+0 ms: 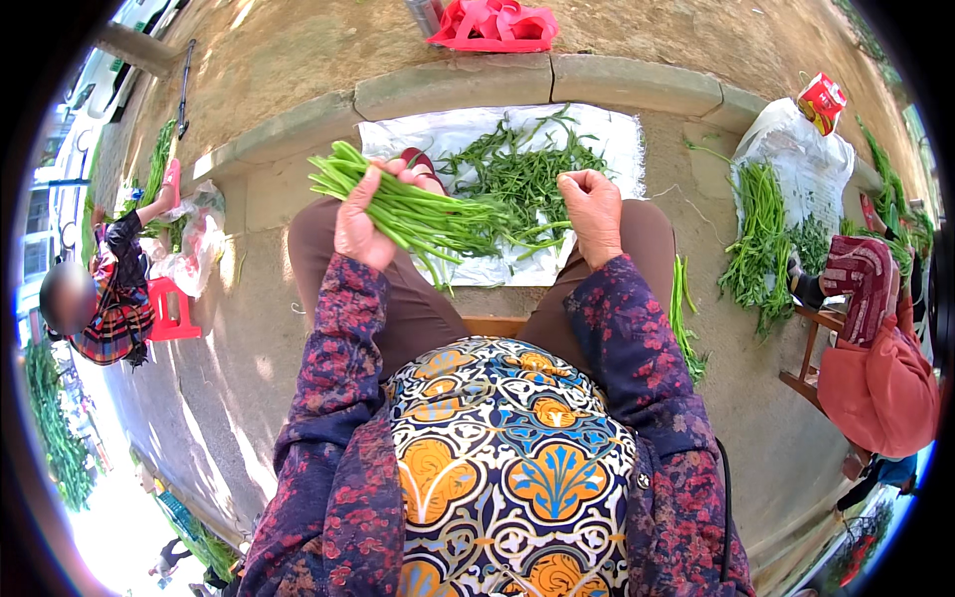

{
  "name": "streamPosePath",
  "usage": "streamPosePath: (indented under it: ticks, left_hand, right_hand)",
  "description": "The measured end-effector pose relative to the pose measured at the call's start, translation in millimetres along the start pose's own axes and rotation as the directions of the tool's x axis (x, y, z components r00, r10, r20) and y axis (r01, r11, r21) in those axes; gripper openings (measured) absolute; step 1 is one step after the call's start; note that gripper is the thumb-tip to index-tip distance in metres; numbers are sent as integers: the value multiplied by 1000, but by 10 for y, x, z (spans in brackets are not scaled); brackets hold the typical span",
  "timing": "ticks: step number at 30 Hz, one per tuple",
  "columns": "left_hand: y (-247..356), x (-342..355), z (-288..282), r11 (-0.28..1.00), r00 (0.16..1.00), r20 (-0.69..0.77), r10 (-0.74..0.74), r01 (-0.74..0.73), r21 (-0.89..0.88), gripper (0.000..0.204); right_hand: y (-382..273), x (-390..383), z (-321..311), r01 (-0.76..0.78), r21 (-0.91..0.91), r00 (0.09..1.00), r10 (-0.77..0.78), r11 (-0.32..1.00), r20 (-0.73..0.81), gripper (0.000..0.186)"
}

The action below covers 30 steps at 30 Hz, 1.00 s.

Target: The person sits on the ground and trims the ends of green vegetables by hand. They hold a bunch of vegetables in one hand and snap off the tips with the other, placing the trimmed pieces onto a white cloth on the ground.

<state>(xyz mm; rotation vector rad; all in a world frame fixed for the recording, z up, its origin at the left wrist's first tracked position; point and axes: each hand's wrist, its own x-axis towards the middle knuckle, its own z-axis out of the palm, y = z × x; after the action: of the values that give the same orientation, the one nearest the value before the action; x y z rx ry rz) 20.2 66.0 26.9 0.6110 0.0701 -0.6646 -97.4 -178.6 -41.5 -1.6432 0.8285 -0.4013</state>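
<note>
My left hand [365, 221] is wrapped round a bunch of long green vegetable stems [428, 216], which look like water spinach. The cut ends point up and left; the leafy tips trail toward my right hand. My right hand [594, 211] is closed in a pinch over my right knee, apart from the bunch, and whatever lies between its fingertips is too small to make out. Beyond my knees, a pile of loose green leaves [542, 164] is spread on a white woven sheet [622, 149] on the ground.
More stems [684, 318] lie beside my right leg. On the right, a heap of greens [761, 229] and a red carton [822, 102] are near a seated person [880, 378]. A pink bag [497, 25] sits beyond the stone kerb [453, 88]. Another person is left, beside a red stool [172, 308].
</note>
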Motion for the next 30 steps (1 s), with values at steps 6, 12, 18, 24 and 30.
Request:
streamPosePath:
  ticks: [6, 12, 18, 24, 30]
  left_hand:
    - [250, -38, -179, 983, 994, 104, 28, -8, -184, 17]
    - [255, -57, -184, 988, 979, 201, 8, 24, -154, 17]
    - [146, -10, -112, 991, 977, 211, -34, 61, -122, 22]
    - [-3, 2, 21, 995, 981, 172, -93, 88, 39, 19]
    - [-107, 14, 109, 989, 974, 181, -133, 120, 84, 19]
  right_hand:
    - [29, 31, -32, 11, 157, 998, -21, 988, 59, 10]
    - [103, 14, 33, 233, -5, 972, -233, 972, 1, 20]
    - [-44, -132, 96, 120, 129, 967, -145, 984, 210, 9]
    - [-510, -427, 256, 411, 173, 827, -446, 895, 342, 9]
    - [-539, -583, 344, 632, 155, 671, -636, 759, 381, 12]
